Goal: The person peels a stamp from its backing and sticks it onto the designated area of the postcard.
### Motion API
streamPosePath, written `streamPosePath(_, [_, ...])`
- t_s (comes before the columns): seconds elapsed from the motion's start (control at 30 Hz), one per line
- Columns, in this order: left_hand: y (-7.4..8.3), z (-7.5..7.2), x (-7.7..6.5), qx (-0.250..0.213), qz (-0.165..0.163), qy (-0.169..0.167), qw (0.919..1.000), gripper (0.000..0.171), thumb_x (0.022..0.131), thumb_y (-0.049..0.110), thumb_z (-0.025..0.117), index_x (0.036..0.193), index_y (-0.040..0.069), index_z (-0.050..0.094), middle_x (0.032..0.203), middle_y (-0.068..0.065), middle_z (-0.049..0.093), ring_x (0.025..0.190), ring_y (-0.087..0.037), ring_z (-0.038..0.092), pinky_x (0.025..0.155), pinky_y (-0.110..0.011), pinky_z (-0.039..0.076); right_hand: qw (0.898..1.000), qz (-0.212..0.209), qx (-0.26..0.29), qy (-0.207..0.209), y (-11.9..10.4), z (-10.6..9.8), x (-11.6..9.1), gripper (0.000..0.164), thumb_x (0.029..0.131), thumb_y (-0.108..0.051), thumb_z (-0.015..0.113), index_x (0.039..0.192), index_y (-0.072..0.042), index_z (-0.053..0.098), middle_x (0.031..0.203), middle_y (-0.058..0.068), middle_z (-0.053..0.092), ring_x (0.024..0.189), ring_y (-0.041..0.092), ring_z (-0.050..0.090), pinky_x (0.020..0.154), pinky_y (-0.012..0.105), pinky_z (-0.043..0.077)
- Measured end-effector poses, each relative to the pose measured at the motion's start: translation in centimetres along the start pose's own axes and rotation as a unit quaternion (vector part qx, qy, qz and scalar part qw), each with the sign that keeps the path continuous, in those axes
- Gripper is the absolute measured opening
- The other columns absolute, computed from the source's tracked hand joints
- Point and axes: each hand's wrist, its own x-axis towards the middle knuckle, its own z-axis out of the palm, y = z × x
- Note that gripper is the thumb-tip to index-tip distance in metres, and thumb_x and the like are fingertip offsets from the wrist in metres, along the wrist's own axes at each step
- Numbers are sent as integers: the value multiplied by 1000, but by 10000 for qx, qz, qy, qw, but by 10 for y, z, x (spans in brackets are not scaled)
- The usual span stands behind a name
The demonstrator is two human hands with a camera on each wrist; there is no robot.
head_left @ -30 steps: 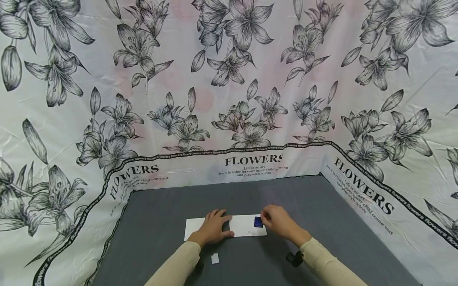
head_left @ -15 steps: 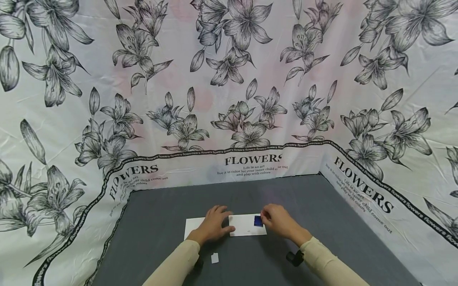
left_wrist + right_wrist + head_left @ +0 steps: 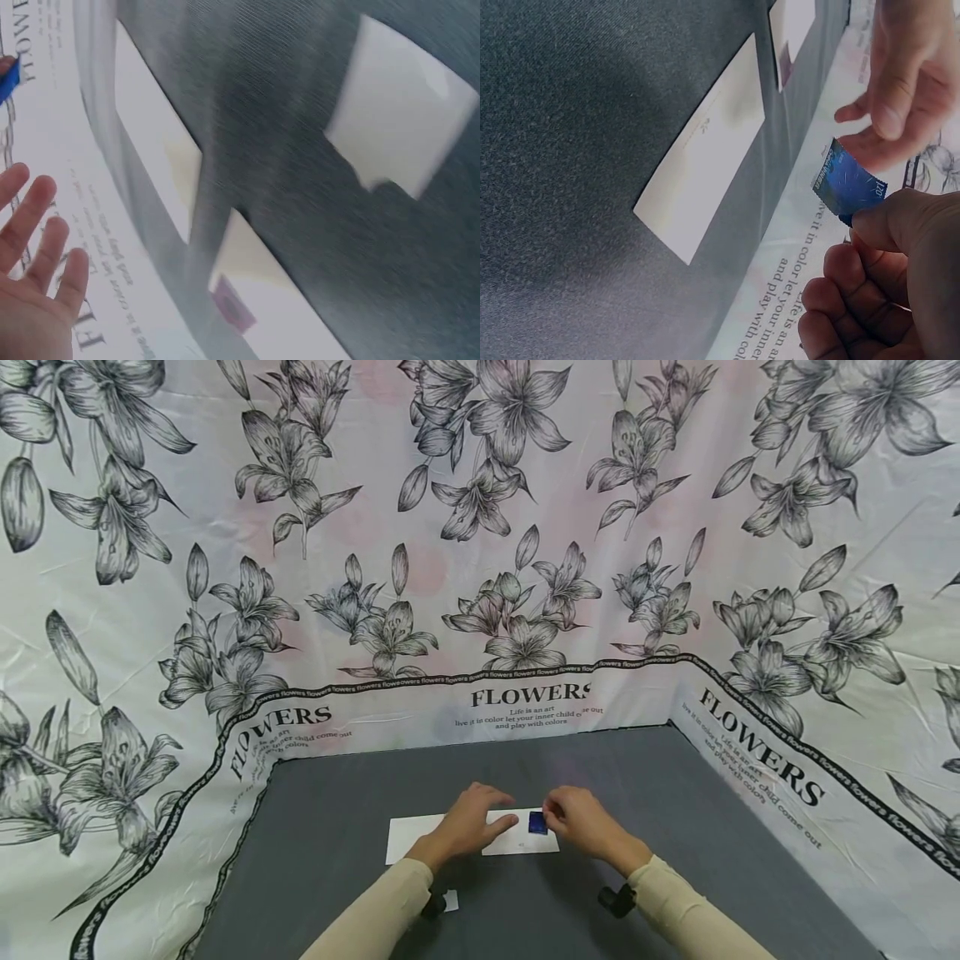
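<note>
My right hand (image 3: 588, 827) pinches a blue postage stamp (image 3: 847, 180) by one corner, between thumb and index finger. The stamp has serrated edges and printed lettering. It is held up above the right one of two white postcard-like sheets (image 3: 510, 843). My left hand (image 3: 468, 822) is close by, fingers spread and holding nothing. In the right wrist view its fingertips (image 3: 889, 124) come right up by the stamp's upper edge. Beneath the left hand lies the left white sheet (image 3: 408, 837), partly covered. A purple stamp (image 3: 234, 304) shows on that sheet's corner.
A small white paper piece (image 3: 405, 105) with a notched edge lies on the grey table (image 3: 337, 893), near my left wrist. Flower-printed cloth (image 3: 517, 568) rises behind and at both sides of the table. Dark wrist cameras sit under both forearms.
My left hand has lifted off the left sheet and moved right toward the stamp, its thumb and fingers spreading. The right hand and stamp have shifted slightly left.
</note>
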Motion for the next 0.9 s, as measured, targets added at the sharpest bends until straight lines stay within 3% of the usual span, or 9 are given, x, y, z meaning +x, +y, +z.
streamPosePath(0.27, [12,2,6,-238,414,35,9989,33,111,36,66,129,12,79,117,1,80,113,-21,68,101,-39,57,10000,-78,54,3,-4,0,-1,13,97,-7,75,87,-13,71,83,-7,63,75,3,52,69,26,51])
streamPosePath(0.7, [18,2,7,-447,490,168,9977,13,107,23,71,108,16,83,95,6,76,91,-12,63,84,-25,52,9990,-328,271,130,-11,3,-3,11,97,-5,75,88,-12,73,86,-4,67,76,10,62,70,29,55])
streamPosePath(0.9, [14,4,7,-541,588,249,9965,13,108,19,71,107,14,83,94,5,77,90,-21,68,80,-22,50,9991,-360,178,157,-11,4,-5,11,97,-7,78,91,-15,72,90,-5,68,82,11,66,76,32,58])
